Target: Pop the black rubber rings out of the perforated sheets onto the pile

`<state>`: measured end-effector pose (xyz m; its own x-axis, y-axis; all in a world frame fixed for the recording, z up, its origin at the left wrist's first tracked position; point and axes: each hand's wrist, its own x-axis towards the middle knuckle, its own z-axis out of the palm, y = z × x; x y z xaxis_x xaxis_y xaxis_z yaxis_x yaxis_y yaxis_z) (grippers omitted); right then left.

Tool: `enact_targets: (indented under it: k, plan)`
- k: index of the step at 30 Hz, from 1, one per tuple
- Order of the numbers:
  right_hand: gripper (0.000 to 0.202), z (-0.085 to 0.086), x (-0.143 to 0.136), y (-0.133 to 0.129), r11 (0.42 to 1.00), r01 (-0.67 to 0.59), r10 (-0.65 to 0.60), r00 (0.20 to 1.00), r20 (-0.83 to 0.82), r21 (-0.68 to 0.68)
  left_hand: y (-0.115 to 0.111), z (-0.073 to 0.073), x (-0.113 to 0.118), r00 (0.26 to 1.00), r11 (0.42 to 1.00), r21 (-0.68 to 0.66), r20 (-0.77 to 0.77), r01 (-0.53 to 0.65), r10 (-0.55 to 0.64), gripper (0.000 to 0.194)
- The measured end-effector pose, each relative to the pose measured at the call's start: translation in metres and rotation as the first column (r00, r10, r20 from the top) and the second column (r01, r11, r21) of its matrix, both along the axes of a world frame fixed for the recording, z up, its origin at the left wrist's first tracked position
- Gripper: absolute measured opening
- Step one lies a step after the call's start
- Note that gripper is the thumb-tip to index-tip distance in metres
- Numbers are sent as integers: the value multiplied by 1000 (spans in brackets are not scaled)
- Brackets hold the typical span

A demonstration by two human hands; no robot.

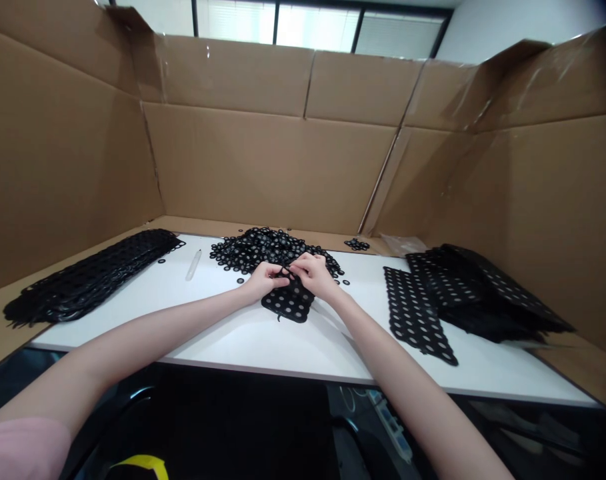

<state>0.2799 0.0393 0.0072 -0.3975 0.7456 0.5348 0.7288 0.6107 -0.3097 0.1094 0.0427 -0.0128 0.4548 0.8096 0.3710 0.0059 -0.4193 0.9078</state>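
Both my hands meet over the white table, at the far end of a black rubber sheet (289,301) dotted with round holes or discs. With thumb and fingers closed, my left hand (264,281) grips its upper left edge. My right hand (314,273) pinches at the upper edge of the same sheet; whether a small ring is between those fingertips is too small to make out. Just behind my hands lies a heap of small black rings (263,247), partly hidden by them. The near end of the sheet droops toward me.
Stacked black perforated strips (97,273) lie at left, near a white pen-like tool (193,265). At right are a single perforated sheet (415,313) and a pile of similar sheets (477,287). A small ring cluster (357,245) sits at the back. Cardboard walls (263,160) enclose the table (223,340).
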Motion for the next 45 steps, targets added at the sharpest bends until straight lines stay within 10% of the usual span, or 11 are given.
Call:
enact_targets:
  k: [9, 17, 26, 37, 45]
  plan:
    - [21, 9, -7, -16, 945, 58, -84, 994, 66, 321, 6, -6, 1, 995, 995, 42, 20, -95, 94, 25]
    - [23, 4, -5, -7, 957, 13, -21, 1000, 21, 291, 2, 0, 0, 992, 987, -96, 28, 125, -123, 33]
    - [22, 7, -6, -8, 941, 121, -94, 990, -101, 315, -1, 2, 1, 998, 994, -102, -43, 40, -45, 33]
    - [32, 3, 36, 26, 923, 375, -206, 671, -712, 85, -7, -1, -1, 997, 981, -179, -24, 72, -78, 32]
    - [23, -22, 41, 40, 948, 318, -292, 895, -336, 25, -1, -4, -9, 987, 967, -252, -160, -24, -18, 55]
